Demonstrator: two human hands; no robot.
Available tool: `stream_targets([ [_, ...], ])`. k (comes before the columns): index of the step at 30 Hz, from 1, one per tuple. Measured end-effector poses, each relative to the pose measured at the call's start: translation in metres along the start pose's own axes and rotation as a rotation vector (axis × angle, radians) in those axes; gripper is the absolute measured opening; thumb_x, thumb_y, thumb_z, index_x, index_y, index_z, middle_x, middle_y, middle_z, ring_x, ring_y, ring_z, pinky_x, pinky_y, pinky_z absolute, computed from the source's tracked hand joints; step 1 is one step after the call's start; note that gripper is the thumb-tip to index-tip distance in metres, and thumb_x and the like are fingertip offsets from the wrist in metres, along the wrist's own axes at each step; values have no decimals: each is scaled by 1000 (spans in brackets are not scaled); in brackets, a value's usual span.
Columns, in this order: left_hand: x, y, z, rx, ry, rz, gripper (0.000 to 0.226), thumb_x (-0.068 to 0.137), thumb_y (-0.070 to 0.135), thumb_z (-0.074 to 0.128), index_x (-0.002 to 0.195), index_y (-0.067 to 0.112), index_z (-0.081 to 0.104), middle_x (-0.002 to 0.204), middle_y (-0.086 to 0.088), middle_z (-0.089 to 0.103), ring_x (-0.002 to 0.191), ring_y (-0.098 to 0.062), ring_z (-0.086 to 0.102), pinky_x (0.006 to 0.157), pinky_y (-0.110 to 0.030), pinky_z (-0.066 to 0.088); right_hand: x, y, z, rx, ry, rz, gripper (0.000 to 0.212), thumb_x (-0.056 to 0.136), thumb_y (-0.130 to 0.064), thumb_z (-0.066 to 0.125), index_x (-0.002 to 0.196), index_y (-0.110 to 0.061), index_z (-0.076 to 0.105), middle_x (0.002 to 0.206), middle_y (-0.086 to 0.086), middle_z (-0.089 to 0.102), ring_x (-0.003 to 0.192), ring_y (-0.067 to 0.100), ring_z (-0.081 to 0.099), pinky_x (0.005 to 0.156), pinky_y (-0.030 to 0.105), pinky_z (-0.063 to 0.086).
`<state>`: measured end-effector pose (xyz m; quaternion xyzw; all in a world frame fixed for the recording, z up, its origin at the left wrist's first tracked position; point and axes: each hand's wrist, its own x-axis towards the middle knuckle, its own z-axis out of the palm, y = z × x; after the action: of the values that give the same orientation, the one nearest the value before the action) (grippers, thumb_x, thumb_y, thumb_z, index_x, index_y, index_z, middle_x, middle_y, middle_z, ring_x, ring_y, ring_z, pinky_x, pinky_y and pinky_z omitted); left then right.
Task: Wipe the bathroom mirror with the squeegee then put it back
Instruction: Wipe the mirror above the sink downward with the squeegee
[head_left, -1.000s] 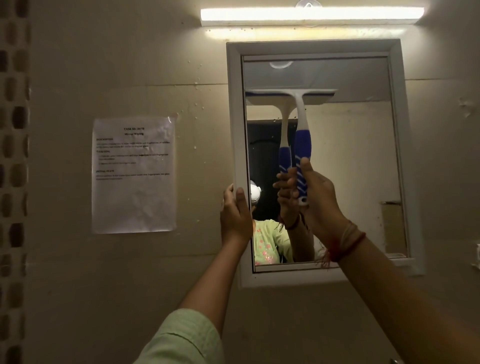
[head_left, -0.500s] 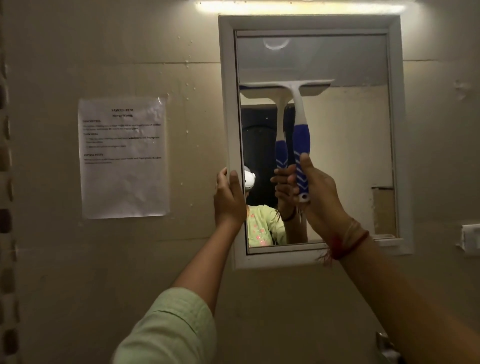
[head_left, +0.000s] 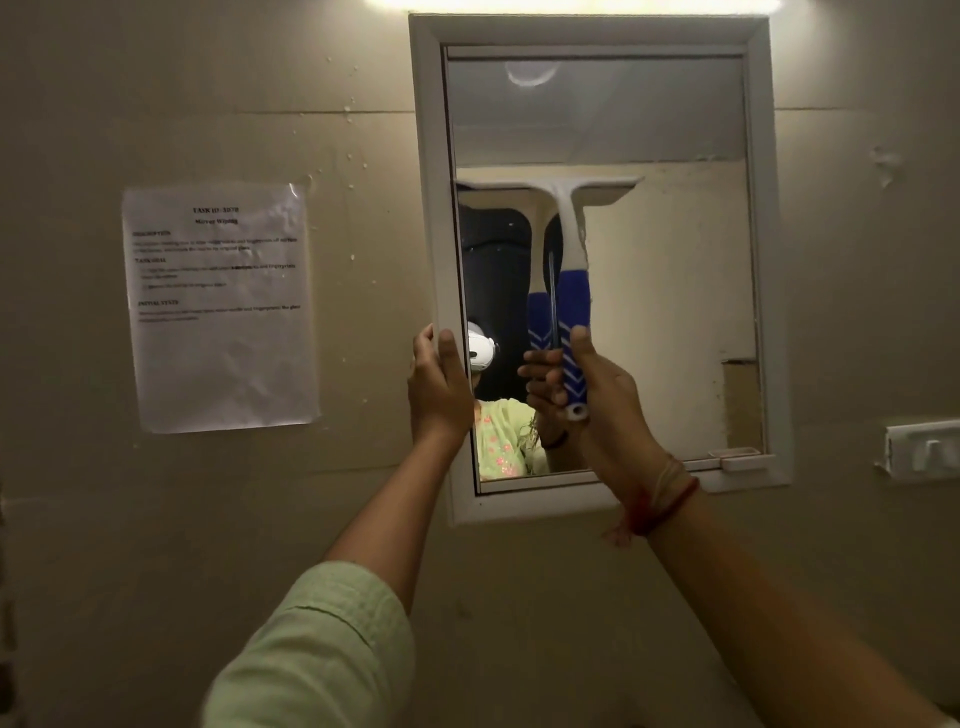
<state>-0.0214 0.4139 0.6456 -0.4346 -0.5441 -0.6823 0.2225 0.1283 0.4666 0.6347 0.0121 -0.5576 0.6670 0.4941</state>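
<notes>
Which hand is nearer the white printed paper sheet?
Left. The left hand holds the white mirror frame beside the sheet; the right hand grips the blue-handled squeegee farther right.

The mirror (head_left: 665, 291) is glossy glass in a smooth white frame (head_left: 761, 260), the squeegee (head_left: 569, 244) against it white plastic with a blue ribbed grip, the sheet (head_left: 218, 312) left of it crinkled paper.
</notes>
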Motion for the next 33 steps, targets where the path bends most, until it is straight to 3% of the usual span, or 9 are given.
stream_targets([
  [3,-1,-5,0,-8,-2,-2,50,96,42,23,125,4,40,114,-20,60,102,-30,57,85,-43,49,-13,14,-6,21,23,35,64,82,-49,56,116,5,57,78,6,58,56,11,49,62,27,38],
  [7,-9,-13,0,-32,28,10,47,97,39,23,117,2,45,74,3,54,67,-9,54,57,-9,38,-38,38,-18,53,13,100,67,77,-48,58,120,3,57,76,2,61,58,8,54,72,30,41],
  [10,-10,-14,0,-39,42,6,44,98,36,24,114,2,47,64,9,46,56,0,46,50,-1,34,-37,30,-15,50,15,72,68,74,-50,59,117,3,60,73,2,62,55,7,54,69,29,41],
  [13,-9,-14,1,-44,53,14,43,98,36,23,112,2,47,64,9,45,55,1,45,49,-2,34,-29,15,-13,-15,34,24,68,72,-54,60,111,2,63,73,4,60,51,8,50,62,29,38],
  [17,-9,-15,2,-42,56,22,43,98,36,23,111,2,47,63,8,45,55,-1,44,48,-4,35,-35,25,-18,3,52,46,67,72,-51,61,112,1,63,75,4,62,57,10,53,71,33,42],
  [22,-10,-15,1,-41,53,34,43,98,35,23,114,2,46,64,8,46,57,-2,45,48,-3,35,-58,51,-18,8,134,89,43,68,-51,61,89,-15,68,64,-3,62,50,4,55,48,18,43],
  [26,-9,-14,1,-44,47,30,45,97,38,22,118,4,44,73,4,50,65,-6,48,54,-11,36,-45,33,-12,39,86,54,64,70,-50,62,109,0,65,70,2,62,53,7,54,74,33,43],
  [28,-9,-15,2,-46,47,36,46,97,38,22,118,4,44,77,1,50,67,-8,48,55,-16,36,-40,30,-13,48,81,54,65,69,-51,62,110,1,64,69,1,63,53,8,54,78,36,42],
  [33,-9,-15,1,-52,54,49,43,98,35,23,115,2,45,66,8,46,59,-2,46,49,-3,35,-60,56,-20,48,123,111,48,65,-53,63,91,-12,66,63,-4,63,47,5,53,47,18,42],
])
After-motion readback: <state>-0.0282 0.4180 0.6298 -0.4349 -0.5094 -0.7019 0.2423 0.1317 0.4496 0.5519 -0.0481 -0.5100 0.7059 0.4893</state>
